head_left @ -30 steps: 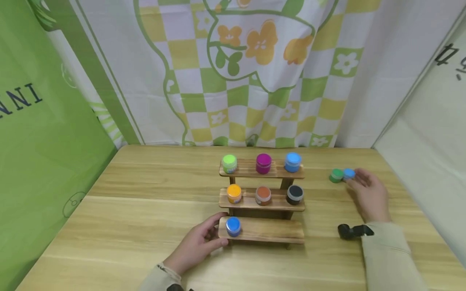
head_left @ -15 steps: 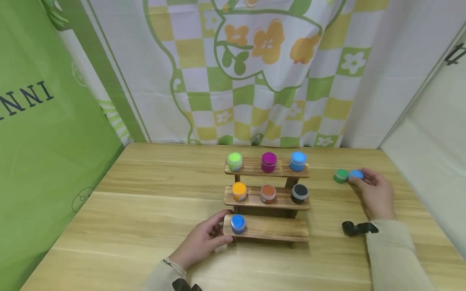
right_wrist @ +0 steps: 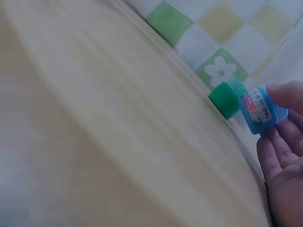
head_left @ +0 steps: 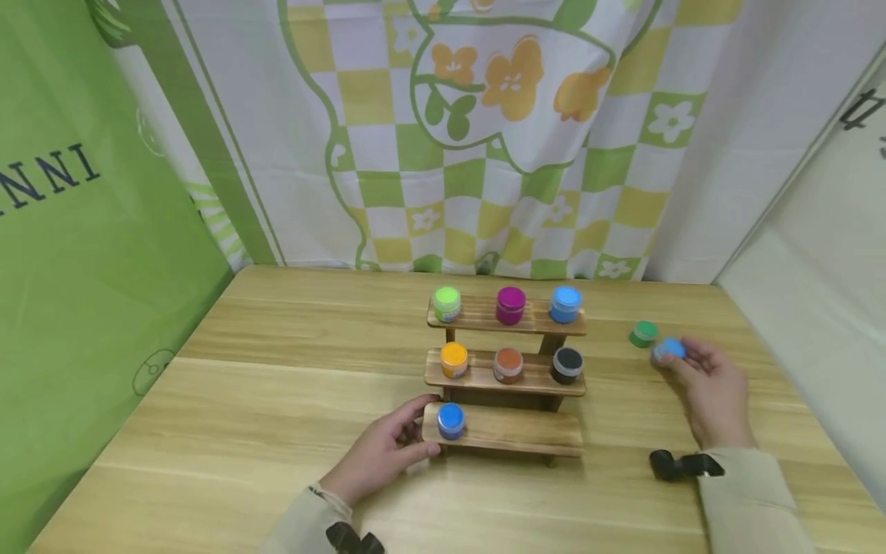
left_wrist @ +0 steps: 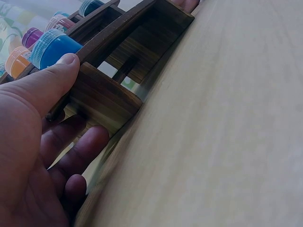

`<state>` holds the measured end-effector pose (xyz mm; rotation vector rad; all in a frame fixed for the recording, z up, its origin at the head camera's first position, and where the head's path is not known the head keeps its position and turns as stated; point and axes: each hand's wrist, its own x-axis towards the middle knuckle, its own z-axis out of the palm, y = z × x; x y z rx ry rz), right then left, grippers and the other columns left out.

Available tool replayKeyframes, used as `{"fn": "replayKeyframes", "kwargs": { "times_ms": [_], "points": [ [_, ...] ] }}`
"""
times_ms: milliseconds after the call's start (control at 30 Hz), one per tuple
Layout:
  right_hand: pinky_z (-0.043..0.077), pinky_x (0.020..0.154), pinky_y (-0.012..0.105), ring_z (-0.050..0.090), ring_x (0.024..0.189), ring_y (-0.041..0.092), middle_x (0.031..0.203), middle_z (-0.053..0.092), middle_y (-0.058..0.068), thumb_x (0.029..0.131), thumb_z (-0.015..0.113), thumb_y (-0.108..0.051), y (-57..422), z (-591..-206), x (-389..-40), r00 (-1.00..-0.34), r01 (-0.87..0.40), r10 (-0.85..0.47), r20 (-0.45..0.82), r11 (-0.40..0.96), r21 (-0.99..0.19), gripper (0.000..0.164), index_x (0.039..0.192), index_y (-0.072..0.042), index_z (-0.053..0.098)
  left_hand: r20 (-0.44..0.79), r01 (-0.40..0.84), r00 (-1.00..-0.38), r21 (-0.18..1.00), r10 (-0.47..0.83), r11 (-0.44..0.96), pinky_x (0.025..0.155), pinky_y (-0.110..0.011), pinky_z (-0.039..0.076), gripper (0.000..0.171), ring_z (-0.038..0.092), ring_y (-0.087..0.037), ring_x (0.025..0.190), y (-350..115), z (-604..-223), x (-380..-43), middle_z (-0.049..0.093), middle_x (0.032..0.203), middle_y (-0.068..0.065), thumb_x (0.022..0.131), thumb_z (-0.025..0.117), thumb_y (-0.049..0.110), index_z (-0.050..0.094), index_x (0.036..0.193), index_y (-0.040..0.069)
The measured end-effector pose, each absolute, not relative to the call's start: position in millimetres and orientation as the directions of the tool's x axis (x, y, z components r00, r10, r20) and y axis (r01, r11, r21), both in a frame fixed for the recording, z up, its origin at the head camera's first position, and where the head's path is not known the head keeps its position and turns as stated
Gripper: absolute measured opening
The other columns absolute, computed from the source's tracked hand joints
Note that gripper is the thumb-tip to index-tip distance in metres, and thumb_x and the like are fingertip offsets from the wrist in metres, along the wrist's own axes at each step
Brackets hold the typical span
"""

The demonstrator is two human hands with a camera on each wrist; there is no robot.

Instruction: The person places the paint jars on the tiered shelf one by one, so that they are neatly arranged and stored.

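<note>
In the head view my right hand [head_left: 716, 396] pinches a light blue paint jar [head_left: 669, 348] between thumb and fingers, at the right of the table. The right wrist view shows that jar tilted, its printed label [right_wrist: 259, 109] facing the camera. Just behind it stands a green paint jar [head_left: 644, 333]. My left hand [head_left: 384, 450] holds the left end of a three-step wooden display stand [head_left: 526, 431] at its lowest step. Its thumb [left_wrist: 59, 75] lies against the step's edge close to a dark blue jar [head_left: 451, 421]; the other fingers reach below.
On the top step stand lime green [head_left: 447, 304], purple [head_left: 511, 305] and blue [head_left: 565, 305] jars. The middle step bears orange [head_left: 454, 359], brown [head_left: 508, 365] and black [head_left: 567, 365] ones. A patterned curtain [head_left: 388, 154] hangs behind the wooden table [head_left: 277, 369].
My right hand has drawn the light blue jar toward the front, away from the green jar. The left hand stays on the stand. The head view has shifted slightly.
</note>
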<state>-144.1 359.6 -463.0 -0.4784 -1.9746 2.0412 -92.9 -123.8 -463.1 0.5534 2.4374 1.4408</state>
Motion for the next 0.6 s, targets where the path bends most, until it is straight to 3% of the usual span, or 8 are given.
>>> {"fn": "replayKeyframes", "kwargs": {
  "times_ms": [167, 400, 600],
  "points": [
    [0.050, 0.079, 0.010, 0.058, 0.098, -0.001, 0.106, 0.063, -0.015, 0.088, 0.080, -0.016, 354, -462, -131, -0.924, 0.036, 0.383, -0.014, 0.050, -0.998, 0.062, 0.141, -0.001, 0.052, -0.028, 0.197, -0.891, 0.875, 0.453, 0.441, 0.074, -0.028, 0.052, 0.069, 0.060, -0.015, 0.090, -124, -461, -94, 0.064, 0.104, 0.000, 0.092, 0.073, 0.037, 0.044, 0.152, 0.019],
    [0.051, 0.081, 0.013, 0.061, 0.100, 0.000, 0.109, 0.065, -0.012, 0.089, 0.077, -0.010, 345, -464, -116, -0.951, -0.014, 0.308, 0.005, -0.027, -1.000, 0.051, 0.135, -0.004, 0.056, -0.029, 0.194, -0.893, 0.876, 0.448, 0.442, 0.074, -0.028, 0.052, 0.069, 0.060, -0.015, 0.089, -124, -459, -92, 0.063, 0.105, 0.001, 0.092, 0.073, 0.036, 0.044, 0.152, 0.018],
    [0.047, 0.082, 0.008, 0.060, 0.101, -0.004, 0.109, 0.065, -0.019, 0.090, 0.077, -0.014, 340, -466, -101, -0.949, 0.027, 0.314, 0.009, 0.108, -0.994, 0.052, 0.137, -0.003, 0.056, -0.039, 0.181, -0.895, 0.879, 0.444, 0.441, 0.074, -0.028, 0.052, 0.070, 0.059, -0.015, 0.089, -124, -458, -91, 0.063, 0.106, 0.001, 0.092, 0.073, 0.036, 0.044, 0.152, 0.016]
  ]
}}
